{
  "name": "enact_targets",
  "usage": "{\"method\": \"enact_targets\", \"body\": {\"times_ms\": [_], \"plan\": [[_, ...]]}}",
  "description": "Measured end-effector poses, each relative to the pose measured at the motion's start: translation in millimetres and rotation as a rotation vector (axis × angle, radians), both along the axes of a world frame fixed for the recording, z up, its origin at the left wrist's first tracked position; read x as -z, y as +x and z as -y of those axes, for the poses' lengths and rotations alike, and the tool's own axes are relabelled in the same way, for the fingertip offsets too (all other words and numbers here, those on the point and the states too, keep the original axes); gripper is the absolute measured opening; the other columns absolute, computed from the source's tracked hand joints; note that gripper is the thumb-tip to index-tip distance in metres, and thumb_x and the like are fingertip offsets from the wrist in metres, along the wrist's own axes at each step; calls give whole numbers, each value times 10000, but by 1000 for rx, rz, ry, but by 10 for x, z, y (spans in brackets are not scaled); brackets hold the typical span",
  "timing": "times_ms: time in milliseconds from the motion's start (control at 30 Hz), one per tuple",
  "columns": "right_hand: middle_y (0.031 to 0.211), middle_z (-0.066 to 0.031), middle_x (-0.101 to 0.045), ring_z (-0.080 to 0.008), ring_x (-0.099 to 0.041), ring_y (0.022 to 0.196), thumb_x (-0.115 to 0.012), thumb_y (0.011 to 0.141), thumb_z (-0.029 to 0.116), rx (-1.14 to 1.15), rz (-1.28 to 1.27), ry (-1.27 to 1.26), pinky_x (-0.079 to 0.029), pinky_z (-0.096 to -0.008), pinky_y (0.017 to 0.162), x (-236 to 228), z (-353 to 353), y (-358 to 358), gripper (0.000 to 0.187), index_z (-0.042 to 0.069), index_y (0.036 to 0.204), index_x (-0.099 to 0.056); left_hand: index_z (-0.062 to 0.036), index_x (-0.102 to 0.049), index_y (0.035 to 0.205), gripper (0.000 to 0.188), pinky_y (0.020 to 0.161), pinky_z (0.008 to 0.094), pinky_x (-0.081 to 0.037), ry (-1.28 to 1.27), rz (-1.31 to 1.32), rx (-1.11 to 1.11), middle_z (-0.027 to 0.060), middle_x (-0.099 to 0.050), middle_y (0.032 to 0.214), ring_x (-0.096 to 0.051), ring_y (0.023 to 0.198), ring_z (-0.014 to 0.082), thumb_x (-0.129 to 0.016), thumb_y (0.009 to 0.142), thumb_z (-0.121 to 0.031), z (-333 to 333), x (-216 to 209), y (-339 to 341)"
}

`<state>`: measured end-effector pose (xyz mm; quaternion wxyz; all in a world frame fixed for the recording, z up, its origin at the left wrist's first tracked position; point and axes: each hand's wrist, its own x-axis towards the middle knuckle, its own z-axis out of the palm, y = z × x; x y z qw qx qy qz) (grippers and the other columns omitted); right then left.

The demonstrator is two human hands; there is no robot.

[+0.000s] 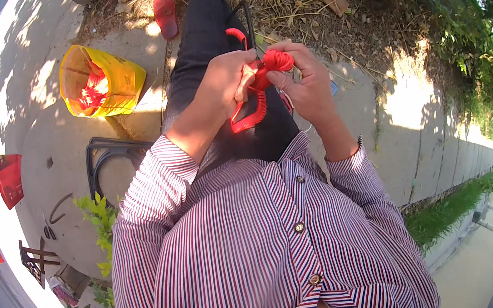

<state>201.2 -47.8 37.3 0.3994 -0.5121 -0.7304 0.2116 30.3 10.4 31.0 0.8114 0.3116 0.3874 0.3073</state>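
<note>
Above my lap, both hands hold a red ribbed bundle (pixel 276 61) that looks like looped cord or gathered ribbon. My left hand (pixel 228 79) is closed on its left side, with the thumb pressed against the red material. At the rounded right end, my right hand (pixel 307 85) pinches it between thumb and fingers. A red strip with a ridged edge (pixel 250 120) hangs in a loop below my hands over my dark trousers. Just beyond them, a thin black rod (pixel 250 24) stands beside a curved red piece (pixel 235 32). The bundle's inner part is hidden by my fingers.
A yellow bucket (pixel 135 84) holding red material (pixel 94 90) stands left of my leg. Nearby are a black plastic frame (pixel 93 160), a red slipper (pixel 165 15), a red packet (pixel 9 180) and small scissors (pixel 49 232). Dry stalks (pixel 295 8) and green bushes (pixel 462 29) border the paving.
</note>
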Motion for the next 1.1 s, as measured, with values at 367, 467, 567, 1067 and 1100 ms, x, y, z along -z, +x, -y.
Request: {"method": "enact_targets", "body": {"times_ms": [367,467,567,1067,1100], "plan": [[586,-82,-570,-191,-490,430,-365,1023,373,-431,-1163,-294,-434,-386,610,-771,686,855,410,0,1140,-492,-54,-536,940,253,362,234,-279,-399,-90,263,159,-621,830,-372,435,85,-446,955,-290,9,592,47],[549,-23,-491,-150,-403,404,-410,1010,402,-177,-1156,-28,-400,-343,566,-967,952,1068,453,-14,1153,-521,-57,-533,941,196,361,237,-285,-352,-69,320,167,-628,843,-387,445,84,-445,929,-232,0,515,-38],[635,-41,-492,-139,-387,460,-503,982,391,-182,-1379,139,-372,-284,549,-961,897,1413,428,11,1177,-532,-45,-550,926,142,419,240,-342,-155,-197,180,150,-619,907,-441,516,94,-518,893,-179,125,482,-36],[624,34,-506,-19,-375,476,-592,948,204,-93,-1230,-800,-281,-168,422,259,109,300,255,1,1097,-627,-12,-604,1074,245,826,308,-501,1056,-454,-144,93,-629,980,-640,891,191,-616,832,24,54,-189,-331],[592,53,-452,-5,-315,466,-602,936,177,63,-1081,-660,-234,-166,414,279,34,346,222,5,1070,-644,-14,-606,1062,280,791,331,-509,1491,-743,-154,90,-629,902,-649,834,219,-629,787,33,-43,-124,-370]]}}
